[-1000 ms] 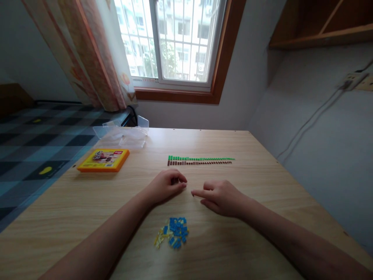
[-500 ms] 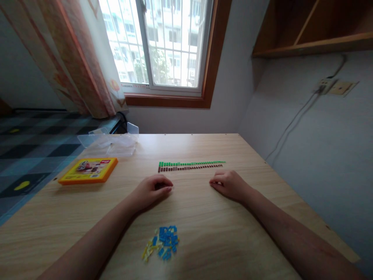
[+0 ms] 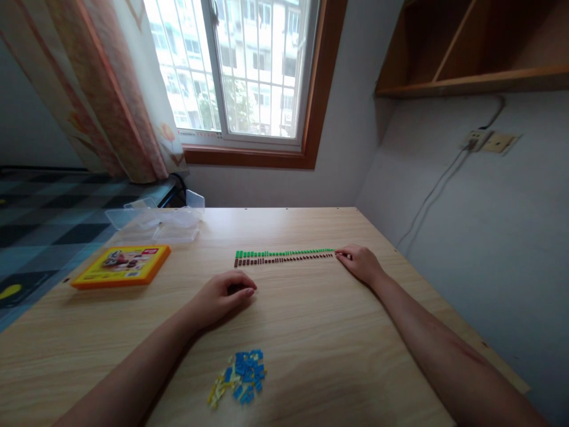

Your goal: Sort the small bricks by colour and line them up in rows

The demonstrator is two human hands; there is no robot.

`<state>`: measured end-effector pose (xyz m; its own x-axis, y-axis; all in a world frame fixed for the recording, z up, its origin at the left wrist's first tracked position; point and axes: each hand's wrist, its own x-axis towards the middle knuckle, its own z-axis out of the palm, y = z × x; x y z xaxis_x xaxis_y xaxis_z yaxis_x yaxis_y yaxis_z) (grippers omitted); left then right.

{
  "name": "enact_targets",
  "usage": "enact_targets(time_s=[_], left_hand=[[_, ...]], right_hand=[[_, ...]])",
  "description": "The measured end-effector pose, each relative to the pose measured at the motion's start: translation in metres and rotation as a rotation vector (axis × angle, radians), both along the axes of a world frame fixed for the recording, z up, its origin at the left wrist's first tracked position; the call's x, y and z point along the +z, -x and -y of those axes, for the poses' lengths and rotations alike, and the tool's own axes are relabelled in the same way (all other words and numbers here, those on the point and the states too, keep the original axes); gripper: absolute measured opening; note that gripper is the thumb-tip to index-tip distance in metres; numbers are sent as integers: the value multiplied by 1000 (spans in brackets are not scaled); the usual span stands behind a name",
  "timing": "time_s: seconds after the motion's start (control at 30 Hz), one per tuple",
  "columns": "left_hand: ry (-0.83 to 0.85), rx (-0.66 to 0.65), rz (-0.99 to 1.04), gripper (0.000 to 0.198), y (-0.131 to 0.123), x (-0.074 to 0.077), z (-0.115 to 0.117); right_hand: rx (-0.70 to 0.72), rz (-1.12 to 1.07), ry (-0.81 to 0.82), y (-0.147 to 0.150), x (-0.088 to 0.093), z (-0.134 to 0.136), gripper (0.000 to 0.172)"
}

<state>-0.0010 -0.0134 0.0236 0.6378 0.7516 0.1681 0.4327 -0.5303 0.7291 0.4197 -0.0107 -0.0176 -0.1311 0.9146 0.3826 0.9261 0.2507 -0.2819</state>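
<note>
Two long rows of small pieces run across the table, a green row [image 3: 284, 253] behind and a dark brown row [image 3: 284, 260] in front. At their right end is my right hand [image 3: 359, 262], its fingers pinched together; whatever they hold is too small to make out. My left hand [image 3: 232, 295] rests on the wood just in front of the rows' left end, curled with thumb and fingertips close together, and its inside is hidden. Nearer to me lies a loose pile of blue pieces [image 3: 249, 372] with yellow pieces [image 3: 217, 390] at its left.
A yellow and orange box [image 3: 122, 265] lies flat at the left of the wooden table [image 3: 311, 344]. Behind it stand clear plastic containers [image 3: 175, 228]. A wall shelf [image 3: 480, 82] hangs at the upper right, above a socket and cable.
My right hand has moved right and away from me, to the far right end of the rows. My left hand keeps its place beside them. The camera view has shifted slightly.
</note>
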Motion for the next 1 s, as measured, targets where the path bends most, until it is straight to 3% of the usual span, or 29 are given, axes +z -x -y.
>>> enact_targets(time_s=[0.3, 0.6, 1.0], left_hand=[[6, -17, 15, 24, 2, 0, -1], [32, -18, 11, 27, 2, -1, -1], [34, -19, 13, 27, 1, 1, 0]], right_hand=[[12, -32, -5, -2, 0, 4, 25], [-86, 0, 32, 13, 0, 7, 27], [-50, -42, 5, 12, -1, 7, 27]])
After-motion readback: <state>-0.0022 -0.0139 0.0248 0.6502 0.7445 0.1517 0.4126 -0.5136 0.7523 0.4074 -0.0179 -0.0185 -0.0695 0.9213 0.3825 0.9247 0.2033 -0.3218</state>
